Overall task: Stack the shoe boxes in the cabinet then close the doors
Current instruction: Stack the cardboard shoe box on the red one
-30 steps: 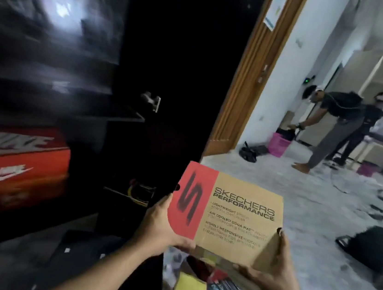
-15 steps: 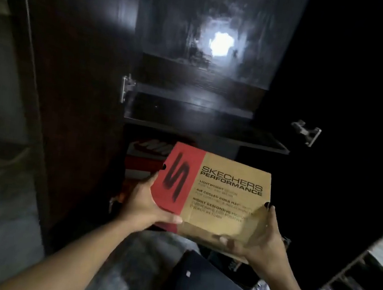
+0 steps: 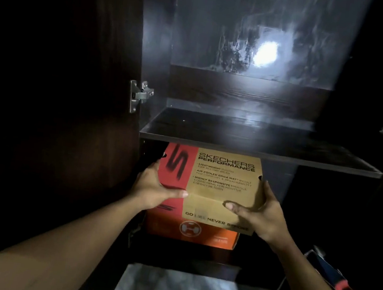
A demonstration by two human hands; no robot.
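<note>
The left hand (image 3: 153, 188) curls round the red near corner of the Skechers box (image 3: 220, 179), and the right hand (image 3: 259, 213) round its tan corner, thumbs on the lid. Best pushed straight back, level. The box lies between them, over the orange box (image 3: 189, 232) (contact unclear), under the shelf (image 3: 257, 151).

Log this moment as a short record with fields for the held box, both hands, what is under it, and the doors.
held box: Skechers box, tan and red, tilted toward the camera, its far edge under the shelf
left hand: grips the red end
right hand: grips the tan end
below: orange box in the cabinet; contact with the held box unclear
doors: open, hinge exposed at left
</note>
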